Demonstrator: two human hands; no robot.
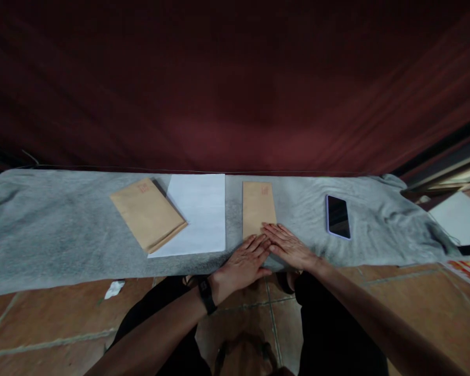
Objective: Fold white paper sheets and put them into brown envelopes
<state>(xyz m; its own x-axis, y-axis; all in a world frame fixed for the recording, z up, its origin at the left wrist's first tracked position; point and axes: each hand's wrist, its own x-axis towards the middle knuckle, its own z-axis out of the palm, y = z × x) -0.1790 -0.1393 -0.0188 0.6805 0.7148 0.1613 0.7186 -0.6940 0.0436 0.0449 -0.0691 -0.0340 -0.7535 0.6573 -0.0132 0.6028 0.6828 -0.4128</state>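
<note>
A brown paper envelope [257,206] with faint red print lies on the grey cloth in front of me. My left hand [245,263] rests flat on its near end, fingers stretched out. Beside it, my right hand [289,246] also presses flat there, its fingers overlapping the left fingertips. The envelope's near edge is hidden under both hands. Further left, a stack of similar brown envelopes [147,213] sits at an angle, partly over white paper sheets [203,214].
A phone [338,216] in a light purple case lies to the right on the grey cloth [62,224]. A dark red curtain [235,115] hangs behind. White scrap [114,289] lies on the tiled floor [55,324]. A white flat object [460,219] stands at far right.
</note>
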